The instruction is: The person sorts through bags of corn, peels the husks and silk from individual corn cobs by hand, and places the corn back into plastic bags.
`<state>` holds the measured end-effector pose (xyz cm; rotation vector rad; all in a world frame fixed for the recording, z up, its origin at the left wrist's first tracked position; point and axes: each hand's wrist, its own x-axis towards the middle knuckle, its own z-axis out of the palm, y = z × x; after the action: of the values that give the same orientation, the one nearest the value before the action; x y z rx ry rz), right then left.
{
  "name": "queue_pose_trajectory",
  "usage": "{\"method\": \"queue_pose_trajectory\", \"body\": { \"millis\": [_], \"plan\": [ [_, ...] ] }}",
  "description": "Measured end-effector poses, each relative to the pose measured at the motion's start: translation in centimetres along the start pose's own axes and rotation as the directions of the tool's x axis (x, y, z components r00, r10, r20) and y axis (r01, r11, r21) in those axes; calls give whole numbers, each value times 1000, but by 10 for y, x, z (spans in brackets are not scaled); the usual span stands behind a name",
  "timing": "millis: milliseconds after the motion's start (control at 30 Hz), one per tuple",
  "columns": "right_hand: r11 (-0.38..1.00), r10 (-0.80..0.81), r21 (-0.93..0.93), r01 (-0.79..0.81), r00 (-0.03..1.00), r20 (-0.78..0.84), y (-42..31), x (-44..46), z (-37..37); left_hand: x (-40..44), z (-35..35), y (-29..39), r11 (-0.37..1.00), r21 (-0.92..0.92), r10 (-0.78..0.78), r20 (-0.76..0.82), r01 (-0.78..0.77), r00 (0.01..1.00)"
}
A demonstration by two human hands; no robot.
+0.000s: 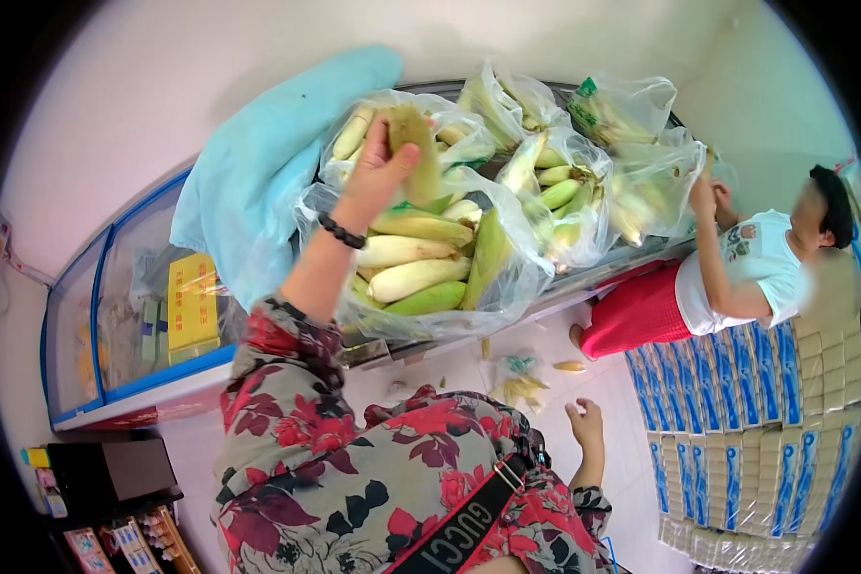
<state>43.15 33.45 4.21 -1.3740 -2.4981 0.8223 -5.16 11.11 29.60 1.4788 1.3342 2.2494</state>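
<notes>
My left hand [383,172], with a dark beaded bracelet at the wrist, is closed around an ear of corn [414,143]. The ear is yellow-green and smeared by motion. Just below it, an open clear plastic bag [521,273] is filled with several ears of corn [411,252], pale and green. Behind my hand, another bag of corn [354,131] rests on the freezer. My right hand [586,426] hangs low at my side over the floor, its fingers loosely bent and apart, holding nothing.
More bagged corn [560,191] lines the glass-topped chest freezer [105,316], beside a light blue cloth [258,163]. A person [737,273] at the right handles a bag [655,182]. Corn scraps and a bag [521,383] lie on the floor. Wrapped packs [737,459] are stacked right.
</notes>
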Motion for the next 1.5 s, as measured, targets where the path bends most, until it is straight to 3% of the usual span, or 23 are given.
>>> {"method": "queue_pose_trajectory", "body": {
  "millis": [67,167,367,567,600,633,667,700,767,833,967,1100,1167,1233,1333,1433,1467,1500],
  "plan": [
    [999,35,30,-37,996,77,0,-11,-2,6,-35,-1,985,171,-35,94,18,995],
    [995,87,26,-93,981,173,-8,-22,-4,34,-80,-4,895,444,-106,108,48,989],
    [988,137,34,-151,957,257,-16,-38,0,61,-107,-41,776,599,-377,186,200,907],
    [986,154,17,-168,939,308,-41,-45,-12,67,-118,-120,554,814,-278,377,-173,884],
    [986,156,7,-166,940,304,-46,-46,-14,67,-117,-125,419,858,-135,382,-296,914],
    [987,154,-2,-161,941,300,-50,-45,-15,66,-119,-127,405,914,-334,168,-20,927],
    [987,156,-3,-163,940,303,-51,-45,-15,64,-114,-118,332,909,-518,-48,253,854],
    [986,158,-4,-165,938,307,-50,-45,-14,61,-112,-113,206,843,-668,-249,496,701],
    [988,148,-8,-153,938,314,-44,-48,-13,26,-140,-144,50,944,-672,-210,327,710],
    [990,139,-17,-141,937,321,-45,-45,-10,11,-134,-132,-24,954,-743,-217,299,633],
    [990,141,-22,-143,921,363,-59,-39,-13,-11,-112,-106,-115,926,-749,-318,358,582],
    [989,144,-66,-129,918,369,-69,-30,-19,-38,-107,-123,80,924,-492,-290,374,821],
    [991,135,-71,-117,916,378,-73,-24,-16,-47,-107,-117,285,875,-482,-222,391,848],
    [991,130,-81,-106,907,400,-75,-18,-14,-54,-108,-117,333,861,-543,-157,384,825],
    [995,95,-70,-72,892,441,-84,-3,-8,-76,-120,-134,669,637,-572,112,383,812],
    [995,74,-91,-36,885,460,-101,6,-12,-90,-107,-142,540,836,-566,271,102,779],
    [996,55,-83,-19,891,451,-104,7,-13,-93,-104,-142,527,847,-495,245,65,834],
    [997,37,-75,-5,897,441,-104,9,-12,-85,-104,-131,470,873,-590,203,128,781]
  ]
}}
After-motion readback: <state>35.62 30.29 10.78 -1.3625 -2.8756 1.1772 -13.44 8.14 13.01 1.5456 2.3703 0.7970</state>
